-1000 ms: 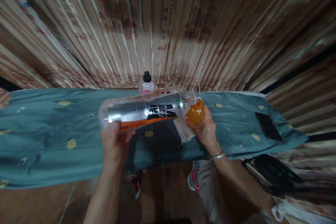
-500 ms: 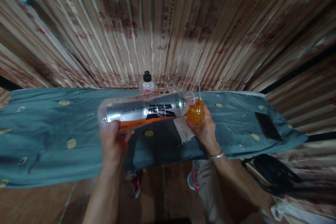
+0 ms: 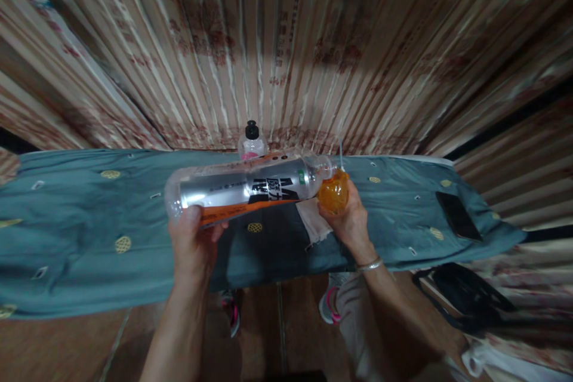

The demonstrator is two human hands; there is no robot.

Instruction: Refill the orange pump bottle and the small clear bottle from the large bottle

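Observation:
My left hand (image 3: 194,245) is closed around the base end of a large clear plastic bottle (image 3: 242,186) with a silver and orange label. The bottle lies almost level in the air, its neck pointing right and slightly up. Its mouth meets or overlaps the rim of an amber, see-through round container (image 3: 333,192); whether they touch I cannot tell. From behind, my right hand (image 3: 351,218) grips this container, its fingers partly hidden. A thin pale stick or straw (image 3: 341,153) rises above it. Any liquid flow is too small to make out.
Behind the large bottle stands a small clear bottle (image 3: 252,142) with a black cap. On the teal cloth (image 3: 89,221) lie a pale cloth or tissue (image 3: 314,221) and a black phone (image 3: 458,215). A pleated curtain (image 3: 277,42) hangs behind; a black bag (image 3: 465,295) sits low on the right.
Almost nothing differs. The large bottle's base end has shifted very slightly left with my left hand; both grips stay the same.

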